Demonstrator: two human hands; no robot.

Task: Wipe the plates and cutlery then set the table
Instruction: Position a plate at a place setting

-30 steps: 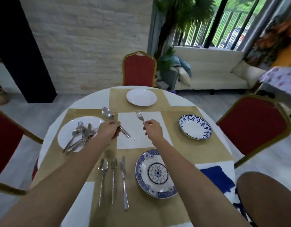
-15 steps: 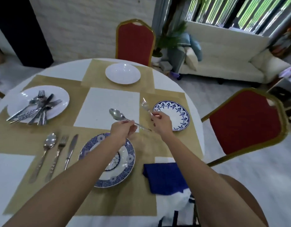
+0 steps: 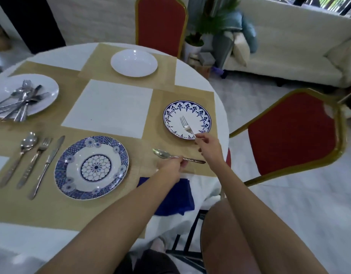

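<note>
While the left hand (image 3: 173, 167) grips a spoon (image 3: 160, 154) mid-handle w/ fingers curled round it, bowl pointing left, the spoon sits low over the tan placemat (image 3: 151, 107) by the bench's right edge; touching or not, can't tell. Right hand (image 3: 209, 144) pinches the end of a fork (image 3: 184, 123) btwn thumb and fingertips, tines lying over the small blue-rimmed plate (image 3: 190, 105) at the right edge. Big patterned plate (image 3: 121, 155) is toward the near edge, w/ a laid spoon (image 3: 24, 149), laid fork (image 3: 37, 155) and knife (image 3: 50, 161) side by side just left of it. Blue cloth (image 3: 180, 196) is at the near-right edge, partly under the left forearm. White plate (image 3: 50, 89) at the left edge carries a cutlery pile (image 3: 22, 101); a 2nd white plate (image 3: 134, 63) is at the far edge.
</note>
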